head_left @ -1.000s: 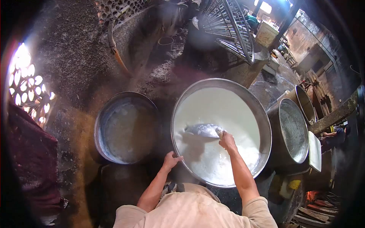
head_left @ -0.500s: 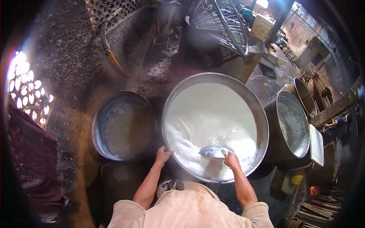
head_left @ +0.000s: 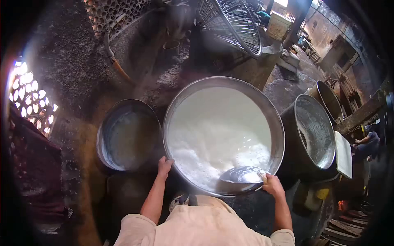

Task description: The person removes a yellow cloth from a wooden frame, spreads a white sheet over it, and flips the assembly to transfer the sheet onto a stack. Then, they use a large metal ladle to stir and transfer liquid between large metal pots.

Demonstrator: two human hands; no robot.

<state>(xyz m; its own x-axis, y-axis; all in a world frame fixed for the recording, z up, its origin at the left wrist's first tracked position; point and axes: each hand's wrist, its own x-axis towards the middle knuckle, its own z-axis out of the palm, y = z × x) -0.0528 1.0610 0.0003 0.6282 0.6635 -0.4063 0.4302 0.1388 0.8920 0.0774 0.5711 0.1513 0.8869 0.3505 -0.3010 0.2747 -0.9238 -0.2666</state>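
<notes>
Right hand [head_left: 273,185] is clamped on the scoop [head_left: 242,175], sitting in white liquid at the near edge of the big pan [head_left: 223,82]; left hand [head_left: 164,165] grips the rim. Best to keep the scoop level & rim steady, I'd judge; steam's thick. Count: 1 scoop; 4 vessels incl. the left pan [head_left: 107,123] & 2 drums on the right [head_left: 318,106].

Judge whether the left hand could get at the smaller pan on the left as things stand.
Probably yes. The left hand rests on the big pan's rim, right beside the smaller pan, with nothing between them.
</notes>
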